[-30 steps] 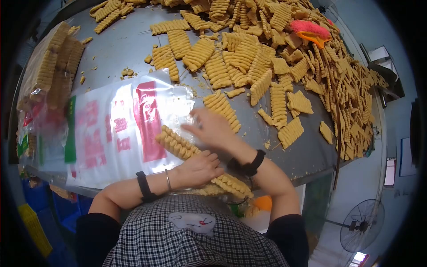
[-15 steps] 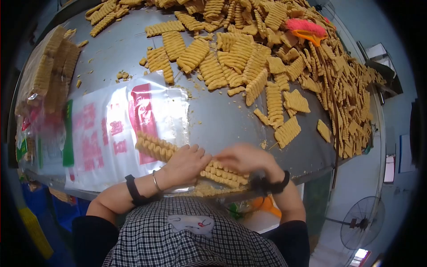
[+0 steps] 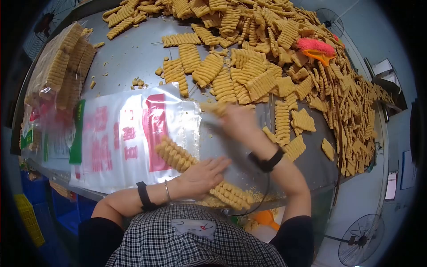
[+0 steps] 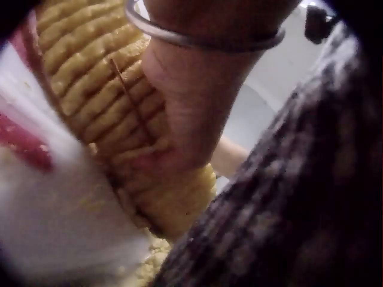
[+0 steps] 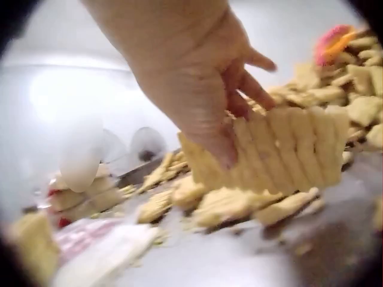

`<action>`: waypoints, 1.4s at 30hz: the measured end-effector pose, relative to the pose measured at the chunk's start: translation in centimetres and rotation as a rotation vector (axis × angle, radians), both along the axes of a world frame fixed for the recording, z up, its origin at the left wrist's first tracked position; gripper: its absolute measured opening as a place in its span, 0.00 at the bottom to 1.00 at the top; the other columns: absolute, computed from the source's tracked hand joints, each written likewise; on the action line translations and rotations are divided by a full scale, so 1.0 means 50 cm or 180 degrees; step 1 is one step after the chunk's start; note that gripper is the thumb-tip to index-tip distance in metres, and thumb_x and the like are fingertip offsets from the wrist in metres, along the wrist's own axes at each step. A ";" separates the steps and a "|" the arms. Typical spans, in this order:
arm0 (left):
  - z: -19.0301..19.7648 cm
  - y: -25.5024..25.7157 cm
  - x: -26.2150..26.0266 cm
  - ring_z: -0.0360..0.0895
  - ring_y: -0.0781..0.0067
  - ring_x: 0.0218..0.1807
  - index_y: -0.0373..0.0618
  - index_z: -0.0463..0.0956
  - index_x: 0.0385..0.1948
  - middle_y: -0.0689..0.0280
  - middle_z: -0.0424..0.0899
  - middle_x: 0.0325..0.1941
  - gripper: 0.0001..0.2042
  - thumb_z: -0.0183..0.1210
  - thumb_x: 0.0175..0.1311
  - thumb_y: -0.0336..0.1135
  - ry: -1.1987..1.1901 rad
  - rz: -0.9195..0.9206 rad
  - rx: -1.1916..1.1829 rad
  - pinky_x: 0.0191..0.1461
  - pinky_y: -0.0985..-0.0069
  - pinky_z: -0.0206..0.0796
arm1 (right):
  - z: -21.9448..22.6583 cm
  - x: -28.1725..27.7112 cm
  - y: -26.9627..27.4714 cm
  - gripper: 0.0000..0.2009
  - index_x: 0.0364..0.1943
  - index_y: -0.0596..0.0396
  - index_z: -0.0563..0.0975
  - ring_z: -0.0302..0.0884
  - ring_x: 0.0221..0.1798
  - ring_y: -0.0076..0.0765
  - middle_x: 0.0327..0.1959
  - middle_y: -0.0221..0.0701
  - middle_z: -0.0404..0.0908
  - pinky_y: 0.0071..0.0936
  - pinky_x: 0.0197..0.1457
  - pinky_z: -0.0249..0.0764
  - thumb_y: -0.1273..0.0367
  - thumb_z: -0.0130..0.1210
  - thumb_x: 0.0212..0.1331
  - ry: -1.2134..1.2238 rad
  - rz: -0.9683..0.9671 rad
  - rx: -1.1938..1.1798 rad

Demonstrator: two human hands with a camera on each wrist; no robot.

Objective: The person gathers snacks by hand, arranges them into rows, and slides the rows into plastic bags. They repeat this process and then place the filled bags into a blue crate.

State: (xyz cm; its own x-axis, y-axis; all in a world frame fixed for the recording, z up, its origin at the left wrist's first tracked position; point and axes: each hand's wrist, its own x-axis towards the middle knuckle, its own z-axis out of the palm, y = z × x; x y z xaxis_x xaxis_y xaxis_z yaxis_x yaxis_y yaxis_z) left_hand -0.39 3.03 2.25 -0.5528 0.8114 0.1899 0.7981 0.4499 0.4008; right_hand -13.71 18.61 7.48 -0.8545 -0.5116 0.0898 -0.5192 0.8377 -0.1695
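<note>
My left hand (image 3: 202, 178) holds a short stack of golden ridged snack slabs (image 3: 175, 155) slantwise at the near table edge. Its fingers reach over the stack, and in the left wrist view the thumb presses the face of a slab (image 4: 90, 78) with a thin stick in it. Beyond it, my right hand (image 3: 242, 127) pinches a single ridged slab (image 5: 287, 149), raised over the table, with the thumb on one face. A flat clear plastic bag (image 3: 129, 129) with pink and green print lies left of both hands, partly under the stack.
Loose slabs (image 3: 207, 71) lie past the right hand, rising into a large pile (image 3: 351, 102) at the right. A pink brush (image 3: 316, 46) with an orange base rests on it. Filled bags (image 3: 58, 66) stand at the far left. Crumbs dot the grey table (image 3: 120, 58).
My right hand went from above the table to the stack, then away again, and now holds a slab out over the table. The left hand stays on the stack, its fingers now straighter.
</note>
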 end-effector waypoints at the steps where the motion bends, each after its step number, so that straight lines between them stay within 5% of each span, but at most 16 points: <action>1: 0.003 0.004 -0.005 0.70 0.60 0.54 0.44 0.74 0.44 0.56 0.71 0.59 0.24 0.66 0.40 0.37 0.0091 -0.0176 0.0069 0.54 0.69 0.64 | 0.002 0.037 -0.049 0.19 0.35 0.54 0.81 0.82 0.32 0.50 0.27 0.45 0.82 0.43 0.38 0.77 0.52 0.57 0.54 -0.1083 0.0028 0.0068; 3: 0.000 0.010 -0.008 0.68 0.59 0.57 0.44 0.74 0.44 0.55 0.68 0.63 0.25 0.66 0.40 0.38 0.0179 -0.0361 0.0129 0.58 0.68 0.62 | -0.017 0.081 -0.108 0.19 0.39 0.50 0.81 0.81 0.36 0.51 0.29 0.45 0.82 0.44 0.42 0.76 0.51 0.54 0.57 -0.1955 0.0990 0.0463; 8: 0.008 0.012 -0.006 0.70 0.66 0.46 0.47 0.74 0.42 0.64 0.74 0.46 0.25 0.69 0.37 0.41 -0.0429 -0.0288 -0.0474 0.50 0.70 0.60 | -0.059 -0.154 -0.125 0.12 0.45 0.49 0.79 0.80 0.40 0.52 0.35 0.44 0.82 0.45 0.44 0.75 0.66 0.48 0.61 -0.0376 0.0641 -0.0535; 9: 0.009 0.012 -0.007 0.70 0.67 0.44 0.48 0.73 0.41 0.67 0.75 0.40 0.24 0.68 0.38 0.41 -0.0479 -0.0303 -0.0454 0.48 0.72 0.61 | -0.057 -0.216 -0.100 0.14 0.47 0.49 0.78 0.77 0.49 0.52 0.45 0.44 0.80 0.44 0.46 0.74 0.70 0.51 0.56 -0.0011 0.0596 -0.0742; 13: 0.024 -0.005 -0.013 0.70 0.69 0.42 0.48 0.73 0.38 0.68 0.73 0.34 0.22 0.69 0.38 0.41 -0.0042 -0.0177 -0.0446 0.44 0.73 0.60 | -0.149 -0.418 0.070 0.19 0.50 0.40 0.77 0.59 0.68 0.61 0.70 0.41 0.58 0.46 0.59 0.71 0.72 0.58 0.51 0.0701 -0.0317 0.0794; 15: 0.025 -0.025 -0.025 0.70 0.69 0.42 0.48 0.73 0.38 0.68 0.73 0.34 0.22 0.68 0.39 0.42 0.0132 0.0001 -0.0450 0.44 0.73 0.60 | -0.160 -0.424 0.148 0.19 0.47 0.37 0.78 0.56 0.70 0.61 0.70 0.39 0.58 0.59 0.66 0.61 0.73 0.59 0.50 0.1091 -0.0554 0.1485; 18: 0.018 -0.057 -0.039 0.70 0.69 0.40 0.48 0.73 0.38 0.68 0.72 0.34 0.19 0.65 0.43 0.41 -0.0068 0.0405 -0.0316 0.43 0.73 0.59 | -0.152 -0.419 0.187 0.18 0.46 0.43 0.78 0.52 0.73 0.58 0.69 0.38 0.61 0.72 0.67 0.52 0.74 0.61 0.48 0.1217 -0.0546 0.1096; 21: 0.006 -0.064 -0.039 0.70 0.69 0.40 0.47 0.73 0.38 0.69 0.71 0.32 0.19 0.65 0.43 0.40 0.0013 0.0344 -0.0421 0.43 0.73 0.59 | -0.077 -0.339 0.199 0.10 0.42 0.47 0.78 0.64 0.67 0.54 0.59 0.41 0.74 0.76 0.67 0.44 0.73 0.55 0.55 0.1463 -0.0146 0.1862; 23: 0.013 -0.060 -0.041 0.70 0.68 0.41 0.43 0.73 0.42 0.63 0.75 0.44 0.20 0.64 0.44 0.39 -0.0193 0.0223 -0.0626 0.43 0.73 0.59 | -0.017 -0.249 0.160 0.06 0.34 0.53 0.75 0.80 0.49 0.49 0.38 0.39 0.83 0.75 0.63 0.50 0.72 0.56 0.52 0.0642 -0.0575 0.1650; 25: 0.010 -0.059 -0.038 0.70 0.67 0.41 0.38 0.71 0.49 0.53 0.71 0.60 0.27 0.63 0.43 0.37 0.0275 0.0342 -0.0652 0.43 0.72 0.60 | -0.018 -0.145 0.129 0.09 0.31 0.53 0.72 0.80 0.34 0.48 0.23 0.36 0.79 0.47 0.49 0.74 0.70 0.61 0.49 0.0796 -0.0419 0.0745; 30: 0.018 -0.048 -0.041 0.69 0.64 0.43 0.34 0.65 0.57 0.48 0.62 0.68 0.35 0.64 0.41 0.34 -0.0120 0.1086 -0.0258 0.47 0.70 0.62 | 0.014 0.043 0.018 0.15 0.34 0.56 0.75 0.81 0.33 0.51 0.25 0.41 0.81 0.43 0.38 0.76 0.57 0.58 0.53 -0.1511 -0.0198 0.0376; 32: 0.013 -0.042 -0.043 0.69 0.63 0.44 0.34 0.64 0.57 0.49 0.64 0.67 0.36 0.65 0.41 0.34 0.0002 0.1304 -0.0176 0.49 0.69 0.62 | -0.004 0.025 0.016 0.18 0.35 0.57 0.78 0.81 0.30 0.50 0.25 0.41 0.81 0.40 0.37 0.76 0.54 0.54 0.56 -0.1981 0.1399 0.0613; 34: 0.020 -0.034 -0.048 0.69 0.62 0.49 0.36 0.64 0.57 0.48 0.65 0.64 0.36 0.66 0.40 0.36 -0.0360 0.1114 -0.0612 0.51 0.68 0.62 | -0.049 -0.098 0.001 0.20 0.34 0.58 0.80 0.82 0.30 0.48 0.25 0.40 0.82 0.36 0.37 0.77 0.54 0.51 0.60 -0.2359 0.1261 0.0509; 36: 0.016 -0.031 -0.046 0.69 0.62 0.50 0.37 0.64 0.57 0.49 0.65 0.63 0.36 0.67 0.40 0.36 -0.0393 0.0957 -0.0502 0.52 0.68 0.62 | -0.039 -0.222 -0.070 0.31 0.32 0.62 0.81 0.84 0.40 0.45 0.33 0.43 0.85 0.34 0.43 0.77 0.43 0.45 0.62 -0.2445 -0.0921 -0.0557; 38: 0.018 -0.031 -0.034 0.68 0.60 0.53 0.45 0.68 0.57 0.50 0.64 0.64 0.34 0.67 0.42 0.37 -0.0233 0.0824 -0.0439 0.52 0.68 0.61 | -0.082 -0.329 -0.092 0.38 0.36 0.64 0.82 0.83 0.45 0.50 0.37 0.48 0.84 0.37 0.46 0.77 0.36 0.45 0.58 -0.0905 -0.1385 -0.0094; 42: 0.016 -0.038 -0.025 0.69 0.61 0.52 0.55 0.73 0.57 0.50 0.68 0.58 0.29 0.65 0.47 0.36 0.0079 0.1145 -0.0455 0.50 0.69 0.60 | -0.152 -0.395 -0.121 0.38 0.41 0.64 0.82 0.79 0.51 0.55 0.44 0.52 0.82 0.39 0.50 0.76 0.36 0.50 0.52 -0.0977 -0.1664 -0.0086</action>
